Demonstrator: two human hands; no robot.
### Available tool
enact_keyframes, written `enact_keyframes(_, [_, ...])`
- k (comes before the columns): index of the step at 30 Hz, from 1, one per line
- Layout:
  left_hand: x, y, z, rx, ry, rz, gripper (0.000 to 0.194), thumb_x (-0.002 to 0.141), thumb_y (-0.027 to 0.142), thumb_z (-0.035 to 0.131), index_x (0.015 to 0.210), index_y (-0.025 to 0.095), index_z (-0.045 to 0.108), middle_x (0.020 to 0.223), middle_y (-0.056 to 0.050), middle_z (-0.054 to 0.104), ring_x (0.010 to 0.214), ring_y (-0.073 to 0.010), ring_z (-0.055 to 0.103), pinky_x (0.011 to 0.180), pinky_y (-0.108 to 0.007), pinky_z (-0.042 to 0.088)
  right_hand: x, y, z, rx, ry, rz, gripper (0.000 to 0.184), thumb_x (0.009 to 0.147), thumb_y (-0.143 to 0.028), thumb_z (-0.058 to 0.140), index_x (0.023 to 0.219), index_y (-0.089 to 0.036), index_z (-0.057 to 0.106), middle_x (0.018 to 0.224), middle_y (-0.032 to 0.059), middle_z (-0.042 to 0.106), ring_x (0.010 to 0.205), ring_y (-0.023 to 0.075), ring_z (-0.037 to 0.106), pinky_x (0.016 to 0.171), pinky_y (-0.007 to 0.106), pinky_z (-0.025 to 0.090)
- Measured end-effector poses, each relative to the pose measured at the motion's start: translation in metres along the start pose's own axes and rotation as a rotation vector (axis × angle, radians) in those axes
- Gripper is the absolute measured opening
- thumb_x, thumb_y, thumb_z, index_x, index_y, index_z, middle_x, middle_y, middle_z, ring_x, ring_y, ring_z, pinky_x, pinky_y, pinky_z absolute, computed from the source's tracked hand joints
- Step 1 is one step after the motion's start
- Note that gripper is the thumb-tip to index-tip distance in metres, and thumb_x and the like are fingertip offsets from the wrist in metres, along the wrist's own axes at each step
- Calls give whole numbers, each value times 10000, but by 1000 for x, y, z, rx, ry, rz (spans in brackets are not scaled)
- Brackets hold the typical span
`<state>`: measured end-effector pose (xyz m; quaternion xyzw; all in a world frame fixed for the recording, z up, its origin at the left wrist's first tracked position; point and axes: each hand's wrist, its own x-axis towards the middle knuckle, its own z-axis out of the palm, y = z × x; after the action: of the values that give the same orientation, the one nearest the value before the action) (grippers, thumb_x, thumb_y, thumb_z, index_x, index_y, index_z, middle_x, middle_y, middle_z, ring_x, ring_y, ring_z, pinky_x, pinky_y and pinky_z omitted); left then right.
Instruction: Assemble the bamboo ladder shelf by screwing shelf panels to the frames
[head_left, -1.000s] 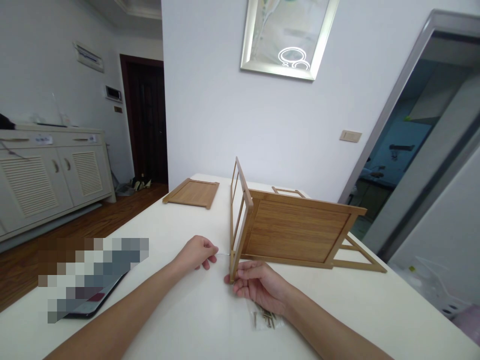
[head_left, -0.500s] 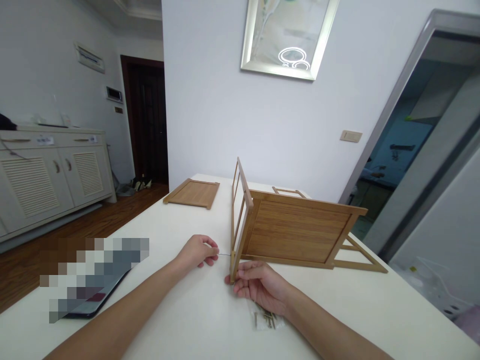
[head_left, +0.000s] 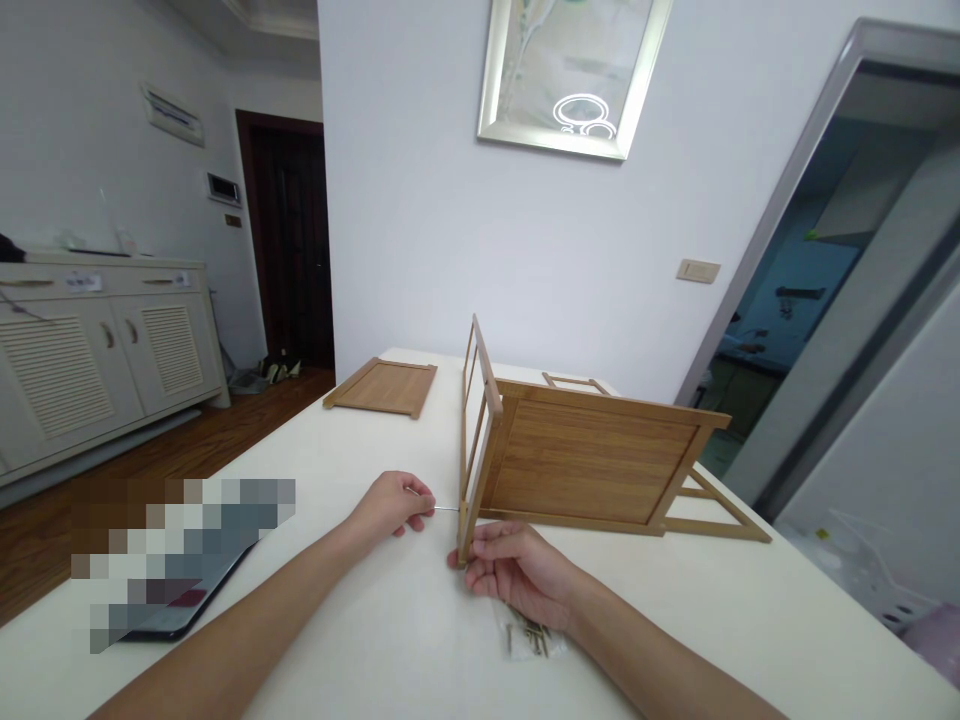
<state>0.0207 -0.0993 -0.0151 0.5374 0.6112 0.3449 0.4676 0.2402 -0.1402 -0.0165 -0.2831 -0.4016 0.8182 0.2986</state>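
Note:
Between the thumb and fingers of my left hand (head_left: 397, 502) is a thin metal hex key (head_left: 447, 509). Its far end meets the lower part of an open wooden side frame (head_left: 480, 455), which stands upright on edge. My right hand (head_left: 517, 570) grips the near bottom end of that frame, thumb on one side and fingers around the other. A wooden panel (head_left: 592, 460) stands on its long edge to the right, its left end against the frame. The joint between them is partly hidden by the frame.
Beneath my right wrist lies a clear bag of screws (head_left: 534, 638). A flat wooden panel (head_left: 384, 388) rests at the table's far left. More wooden frames (head_left: 720, 515) lie behind the standing panel. A dark-edged tablet-like object (head_left: 195, 590), partly pixelated, is at left on the white table (head_left: 360, 650).
Both hands keep their holds, and the wooden parts stay in place. The hex key catches the light more brightly. The whole view has shifted slightly.

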Motion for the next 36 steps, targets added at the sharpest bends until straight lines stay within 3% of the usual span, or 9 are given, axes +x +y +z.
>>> enact_keyframes(11, [4,-11,3,-90,39,81,280,630,284,723,704,201,466,622,-29,695,545,-146,650,430,-192,349,-1,-1,2,-4,-4,2,170,717,-158,737,834,-65,654,951,145,718,638,99,655,685,237,486])
enact_keyframes(21, [2,-10,4,-95,56,111,361,580,338,753,679,215,429,583,10,645,569,-147,639,446,-192,350,-1,-1,2,-6,8,7,185,712,-175,745,834,-76,647,944,137,719,641,103,659,683,240,485])
enact_keyframes(25, [0,-7,2,-69,29,96,300,587,358,723,743,192,528,612,-12,664,590,-159,645,459,-208,373,-1,-1,3,-2,2,4,190,710,-171,746,837,-71,647,947,142,717,641,103,661,682,239,484])
enact_keyframes(29, [-2,-6,-1,-21,-13,96,359,613,397,696,862,143,645,722,-54,705,641,-171,656,488,-231,409,-1,-1,2,1,-5,1,194,707,-171,753,834,-70,647,948,143,718,642,102,659,690,245,479])
enact_keyframes(36, [-2,-9,-3,177,-52,185,269,661,387,665,768,144,710,540,8,607,504,-138,529,479,-244,359,-1,-1,3,-10,13,-2,216,704,-185,770,834,-71,639,944,143,718,629,102,662,670,244,484])
